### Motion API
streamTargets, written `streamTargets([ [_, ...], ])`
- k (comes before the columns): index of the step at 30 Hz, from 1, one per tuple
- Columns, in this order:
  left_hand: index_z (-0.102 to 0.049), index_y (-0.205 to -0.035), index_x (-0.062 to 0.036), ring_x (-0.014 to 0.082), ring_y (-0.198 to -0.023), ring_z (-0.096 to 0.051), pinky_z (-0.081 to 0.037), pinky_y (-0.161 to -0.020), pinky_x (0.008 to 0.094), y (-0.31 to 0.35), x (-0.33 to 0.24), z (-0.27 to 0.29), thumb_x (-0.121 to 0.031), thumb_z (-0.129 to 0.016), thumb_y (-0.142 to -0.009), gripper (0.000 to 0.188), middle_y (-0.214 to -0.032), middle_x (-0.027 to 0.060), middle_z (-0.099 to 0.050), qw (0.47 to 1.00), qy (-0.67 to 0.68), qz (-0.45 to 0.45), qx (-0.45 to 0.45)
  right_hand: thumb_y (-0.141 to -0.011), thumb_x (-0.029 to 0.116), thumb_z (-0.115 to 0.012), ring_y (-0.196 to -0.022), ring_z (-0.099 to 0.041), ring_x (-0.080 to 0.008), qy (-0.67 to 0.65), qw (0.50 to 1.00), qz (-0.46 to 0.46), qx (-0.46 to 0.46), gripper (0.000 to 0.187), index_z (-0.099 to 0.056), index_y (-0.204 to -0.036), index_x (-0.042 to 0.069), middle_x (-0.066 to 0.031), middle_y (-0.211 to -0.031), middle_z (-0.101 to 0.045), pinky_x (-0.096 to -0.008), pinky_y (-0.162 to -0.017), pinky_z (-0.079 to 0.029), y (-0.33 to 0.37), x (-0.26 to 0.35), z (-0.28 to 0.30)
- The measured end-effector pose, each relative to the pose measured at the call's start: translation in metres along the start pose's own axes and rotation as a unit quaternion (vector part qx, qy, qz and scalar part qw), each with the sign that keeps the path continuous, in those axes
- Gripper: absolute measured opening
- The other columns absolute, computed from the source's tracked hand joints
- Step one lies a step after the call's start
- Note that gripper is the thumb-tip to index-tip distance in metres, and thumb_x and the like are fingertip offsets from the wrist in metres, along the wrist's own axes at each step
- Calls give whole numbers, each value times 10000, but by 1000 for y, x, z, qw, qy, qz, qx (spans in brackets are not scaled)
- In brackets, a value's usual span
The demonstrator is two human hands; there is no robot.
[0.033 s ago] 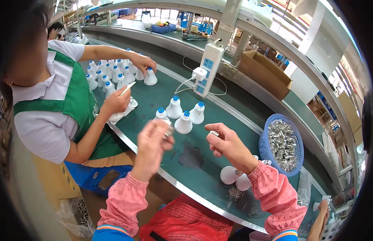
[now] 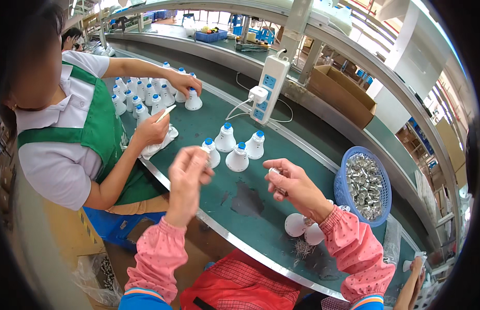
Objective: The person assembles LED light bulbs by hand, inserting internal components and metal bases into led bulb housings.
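My left hand (image 2: 185, 178) is raised over the near edge of the green bench, its fingers pinched together. Whatever lies between its fingertips is too small and blurred to make out. Just behind those fingertips stands a white bulb body with a blue top (image 2: 211, 153), with another such bulb body (image 2: 237, 158) to its right. My right hand (image 2: 294, 186) is closed around a silvery metal lamp cap (image 2: 274, 171), and more metal shows under its fingers. Below my right wrist, white bulb bodies (image 2: 295, 225) lie on their sides.
A blue basket (image 2: 339, 192) of metal caps stands at the right. Thin pins (image 2: 304, 248) lie heaped near the front edge. A white power strip (image 2: 271, 77) leans at the back. On the left, a co-worker in a green apron (image 2: 98, 103) handles rows of bulb bodies.
My left hand has shifted left and slightly up, uncovering more of the bulb body behind it. The metal that showed in its fingers no longer shows clearly. My right hand has turned slightly.
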State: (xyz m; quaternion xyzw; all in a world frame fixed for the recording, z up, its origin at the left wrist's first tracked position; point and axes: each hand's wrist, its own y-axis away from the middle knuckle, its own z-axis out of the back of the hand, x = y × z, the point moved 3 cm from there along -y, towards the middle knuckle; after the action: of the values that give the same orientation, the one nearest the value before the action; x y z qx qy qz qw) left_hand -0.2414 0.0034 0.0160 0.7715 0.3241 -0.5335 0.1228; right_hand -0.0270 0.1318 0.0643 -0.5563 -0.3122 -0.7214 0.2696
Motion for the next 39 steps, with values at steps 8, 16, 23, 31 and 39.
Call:
streamTargets([
  [8, -612, -1113, -46, 94, -849, -597, -480, -712, 258, -106, 55, 44, -262, -606, -1052, 225, -1036, 43, -651, 999, -1, 43, 7, -1038, 230, -637, -714, -519, -63, -134, 987, -81, 25, 316, -599, -1258, 7, -26, -905, -607, -208, -563, -425, -11, -2, -12],
  [16, -600, -1122, -55, 122, -841, -569, -473, -694, 281, -17, 54, 1, -250, -635, -1042, 214, -991, 29, -606, 981, 69, 173, 57, -1019, 152, -652, -713, -526, -75, -268, 961, -71, -10, 252, -617, -1235, 28, -28, -928, -610, -208, -558, -407, -13, -14, 19],
  [23, -660, -1127, 21, 51, -715, -505, -415, -604, 214, -1, -12, -19, -143, -727, -966, 239, -903, -17, -592, 962, -219, -44, 160, -1008, 128, -658, -861, -675, -158, -260, 963, -45, -51, 257, -585, -1224, 9, -160, -1118, -698, -226, -640, -510, -14, -9, 31],
  [31, -673, -1093, -4, 267, -714, -619, -511, -650, 364, 17, -12, -71, -73, -787, -845, 281, -892, 113, -591, 843, -379, -234, 302, -1013, 176, -670, -787, -621, -110, -276, 959, -62, -30, 243, -603, -1179, 11, -132, -1126, -697, -239, -652, -509, -11, -20, 45],
  [39, -570, -895, 10, 342, -863, -648, -542, -714, 440, 8, -10, -96, 6, -712, -822, 160, -937, 132, -558, 693, -520, -236, 441, -1009, 158, -676, -810, -598, -108, -282, 954, -69, -74, 208, -609, -1141, 12, -84, -1059, -677, -240, -671, -497, -6, -23, 54],
])
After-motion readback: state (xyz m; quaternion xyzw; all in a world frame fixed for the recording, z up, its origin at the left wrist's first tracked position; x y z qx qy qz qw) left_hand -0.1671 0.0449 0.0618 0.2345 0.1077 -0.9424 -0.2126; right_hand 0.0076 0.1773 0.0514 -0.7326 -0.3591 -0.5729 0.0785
